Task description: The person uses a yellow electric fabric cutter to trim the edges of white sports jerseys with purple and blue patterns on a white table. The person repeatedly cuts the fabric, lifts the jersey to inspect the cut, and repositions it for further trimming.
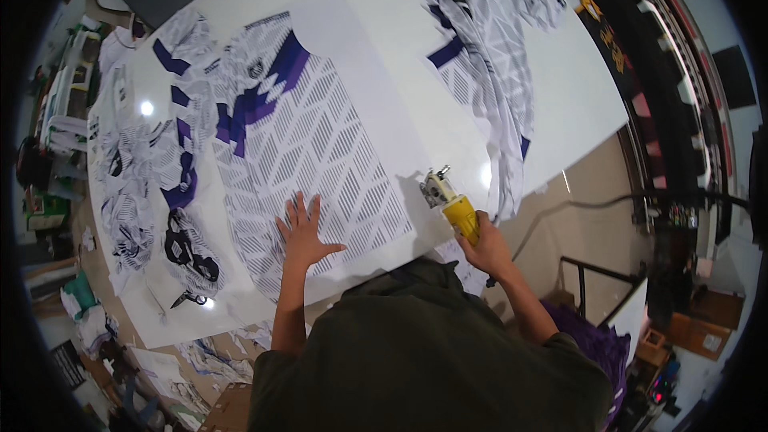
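White polyester-looking fabric, printed with grey slanted stripes and stepped purple blocks, is forming a flat jersey panel (320,144), which is lying across the middle of the white table (560,124), its lower end nearing the edge beside the person. The left hand (302,242) is resting palm down on the lower part of this panel, its fingers spreading wide and its thumb pointing right. The right hand (486,250) is gripping the yellow body of a handheld electric fabric cutter (461,219), fingers wrapping around it. The cutter's metal head is pointing away from the person and standing just to the right of the striped print; whether its blade is touching any cloth, I cannot tell. A dark cable (620,201) is running in from the right, behind the right forearm.

Beyond the cutter, a crumpled striped garment piece (504,64) is stretching along the right side of the table. More patterned cloth pieces (128,168) are lying bunched on the left side, and black-handled scissors (190,298) are resting near the table's lower left edge. A dark green shirt (416,352) is covering the person's torso, and purple cloth (596,344) is hanging in folds at the lower right.
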`<state>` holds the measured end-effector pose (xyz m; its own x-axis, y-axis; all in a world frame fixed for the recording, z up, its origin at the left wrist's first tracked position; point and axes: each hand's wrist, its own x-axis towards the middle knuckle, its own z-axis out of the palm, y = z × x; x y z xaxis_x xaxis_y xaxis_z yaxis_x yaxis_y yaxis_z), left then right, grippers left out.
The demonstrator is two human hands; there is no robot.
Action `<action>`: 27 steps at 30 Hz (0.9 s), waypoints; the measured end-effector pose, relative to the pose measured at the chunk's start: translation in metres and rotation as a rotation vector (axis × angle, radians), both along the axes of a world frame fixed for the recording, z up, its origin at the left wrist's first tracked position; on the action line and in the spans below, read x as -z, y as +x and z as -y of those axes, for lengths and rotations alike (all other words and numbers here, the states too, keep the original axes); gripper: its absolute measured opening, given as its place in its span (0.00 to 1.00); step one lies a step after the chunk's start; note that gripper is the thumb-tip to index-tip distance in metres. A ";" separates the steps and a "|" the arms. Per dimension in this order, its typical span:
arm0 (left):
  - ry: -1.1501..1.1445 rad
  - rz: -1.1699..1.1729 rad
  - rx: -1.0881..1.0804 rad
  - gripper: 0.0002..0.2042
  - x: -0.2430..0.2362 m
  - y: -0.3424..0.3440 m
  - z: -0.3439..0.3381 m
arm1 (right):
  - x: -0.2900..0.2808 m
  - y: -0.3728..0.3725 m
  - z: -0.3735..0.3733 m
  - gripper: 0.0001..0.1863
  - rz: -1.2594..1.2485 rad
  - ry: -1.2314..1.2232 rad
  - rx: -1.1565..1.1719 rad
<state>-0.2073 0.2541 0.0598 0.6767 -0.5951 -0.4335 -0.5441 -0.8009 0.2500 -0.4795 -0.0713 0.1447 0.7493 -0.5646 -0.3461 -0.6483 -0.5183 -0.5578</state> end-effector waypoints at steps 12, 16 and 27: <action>-0.015 -0.029 0.031 0.73 0.005 -0.011 -0.013 | 0.006 -0.076 -0.119 0.27 -0.130 -0.082 0.018; -0.056 -0.016 0.026 0.73 0.010 -0.011 -0.017 | 0.015 -0.055 -0.126 0.26 -0.044 -0.103 0.040; -0.102 -0.045 -0.004 0.72 0.005 -0.012 -0.019 | 0.020 -0.032 -0.128 0.25 0.044 -0.165 -0.007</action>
<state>-0.2188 0.2731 0.0551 0.6602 -0.6351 -0.4010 -0.5276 -0.7721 0.3542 -0.5115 0.0567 0.1243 0.7654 -0.6061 -0.2162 -0.6216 -0.6093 -0.4924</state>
